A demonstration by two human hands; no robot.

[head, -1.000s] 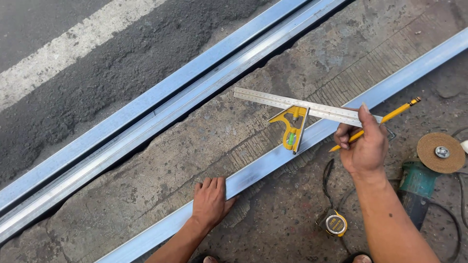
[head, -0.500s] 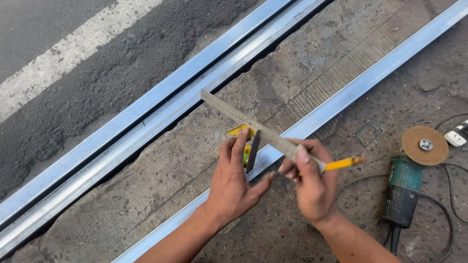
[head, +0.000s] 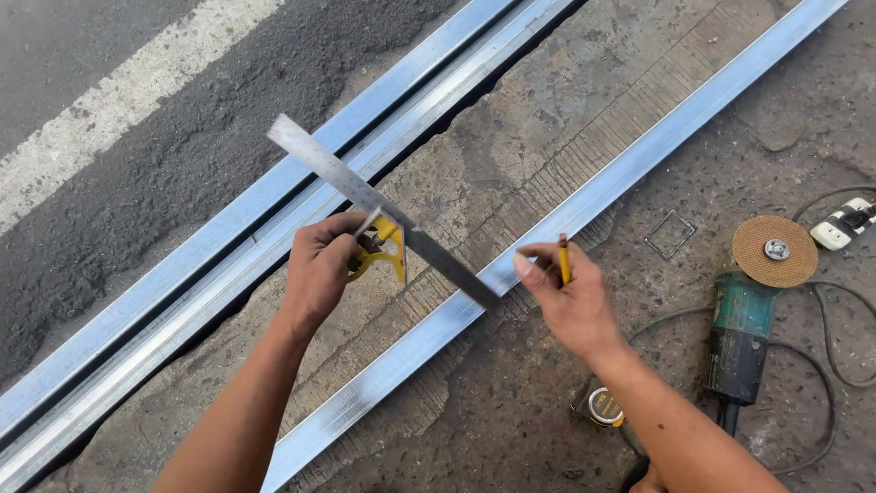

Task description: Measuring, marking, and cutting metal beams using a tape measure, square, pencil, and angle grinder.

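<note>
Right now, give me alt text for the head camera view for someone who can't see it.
A person's left hand holds a combination square by its yellow head above a long metal tube lying on concrete, while the right hand holds a yellow pencil. A green angle grinder and a small tape measure lie at right.

- Bright, even daylight falls across the whole scene; nothing is dim or lost in darkness.
- Shadows are soft and short: a faint one lies under the steel ruler [head: 383,208] of the combination square, another beneath the left hand [head: 321,267].
- The galvanised steel tube [head: 584,205] gives off a pale bluish sheen, with mild glare along its upper face.
- The white road line [head: 109,137] is nearly washed out at the top left corner.
- Focus is sharp on the concrete and the angle grinder [head: 744,319]; the right hand [head: 570,297] shows slight motion softness.
- Straight edges bow a little towards the frame borders.
</note>
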